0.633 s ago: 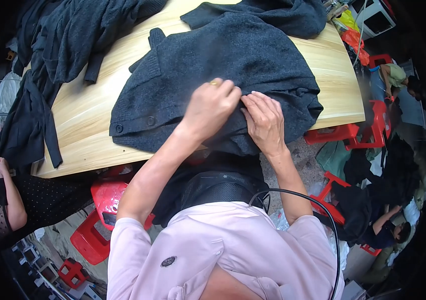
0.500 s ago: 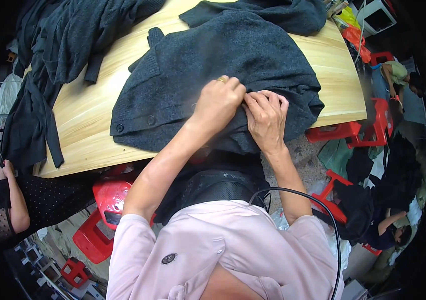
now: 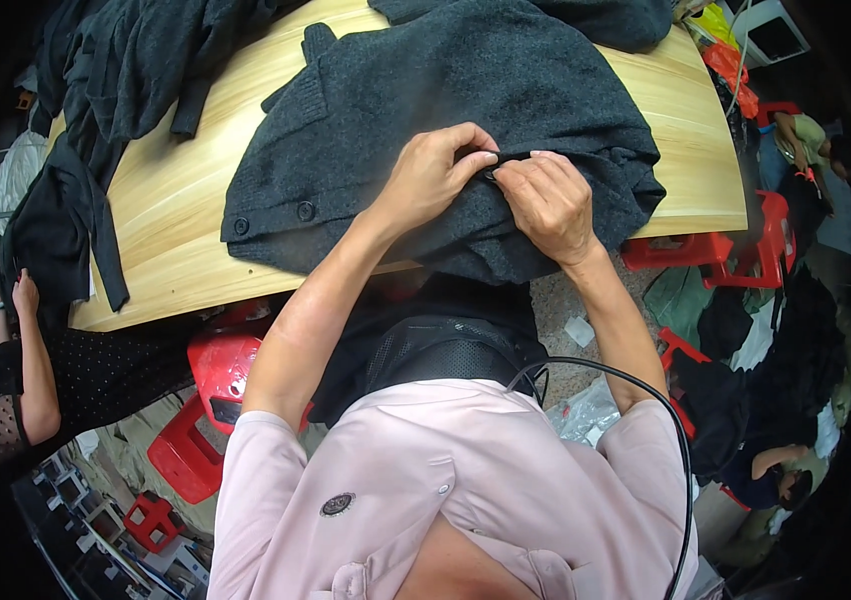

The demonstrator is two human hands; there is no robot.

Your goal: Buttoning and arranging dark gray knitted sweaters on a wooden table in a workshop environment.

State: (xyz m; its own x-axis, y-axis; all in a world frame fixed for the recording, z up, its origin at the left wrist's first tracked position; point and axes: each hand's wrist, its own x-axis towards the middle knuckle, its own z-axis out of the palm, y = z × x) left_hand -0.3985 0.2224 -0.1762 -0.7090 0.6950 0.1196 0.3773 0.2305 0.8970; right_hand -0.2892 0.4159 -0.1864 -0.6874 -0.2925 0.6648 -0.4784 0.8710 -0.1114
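Observation:
A dark grey knit cardigan [image 3: 396, 100] lies bunched on the table, its buttoned front edge towards me. My left hand [image 3: 431, 178] pinches the front edge of the cardigan between thumb and forefinger. Close beside it, my right hand [image 3: 554, 205] grips the same edge with bent fingers, at a dark button [image 3: 491, 175] partly hidden by the fingertips. Two more buttons show along the edge to the left, one midway [image 3: 306, 211] and one near the corner [image 3: 241, 226].
Other dark knit garments lie on the wooden table [image 3: 176, 240] at far left and far edge. A co-worker's arm [image 3: 38, 370] holds dark cloth at left. Red stools [image 3: 186, 455] stand on both sides. More people sit at right among piled cloth.
My left hand has turned, thumb and forefinger now opened out to pinch the edge. The right hand has shifted slightly right, and the dark button now shows between the hands.

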